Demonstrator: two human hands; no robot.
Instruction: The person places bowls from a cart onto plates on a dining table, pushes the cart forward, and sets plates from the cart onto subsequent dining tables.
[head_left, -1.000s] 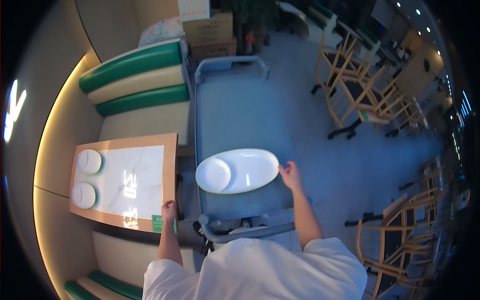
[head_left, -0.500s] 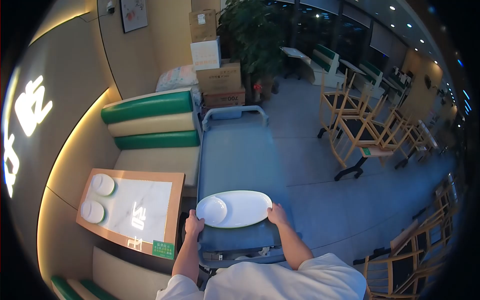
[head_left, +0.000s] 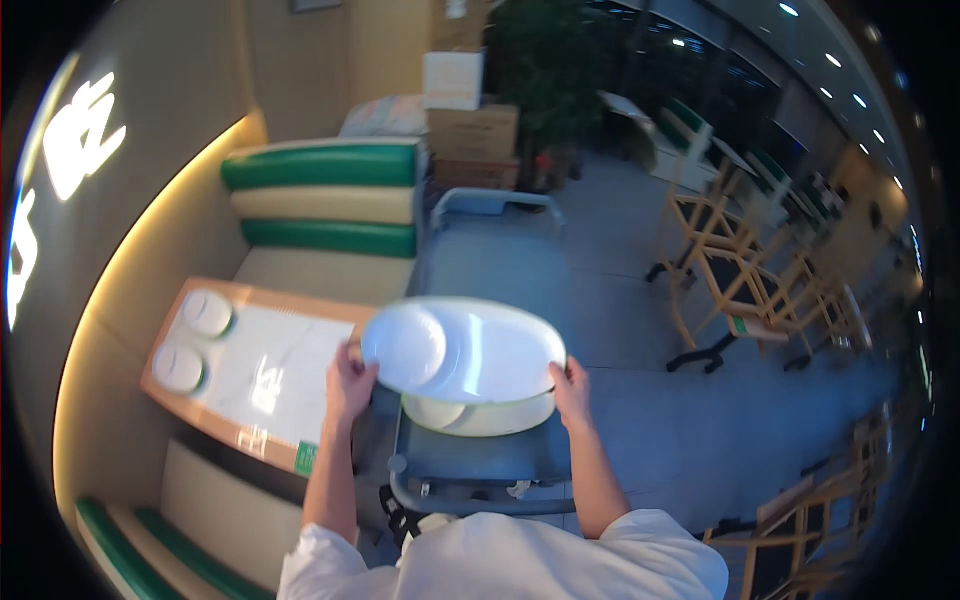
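Observation:
A white oval plate (head_left: 510, 350) with a small round dish (head_left: 408, 345) at its left end is held level above the grey cart (head_left: 490, 270). My left hand (head_left: 350, 382) grips its left end, fingers closed on the rim. At the right end, my right hand (head_left: 571, 392) pinches the rim. Beneath it, a second oval plate (head_left: 500, 418) lies on the cart, partly hidden by the raised one.
To the left, a marble-topped table (head_left: 290, 350) bears two stacks of white bowls (head_left: 207, 313). Green and cream bench seats (head_left: 318, 237) flank it. Cardboard boxes (head_left: 472, 132) stand behind the cart. Stacked wooden chairs (head_left: 740, 280) are at the right.
Both hands have closed on the oval plate's ends and lifted it off the cart, uncovering another oval plate below. The camera view has shifted.

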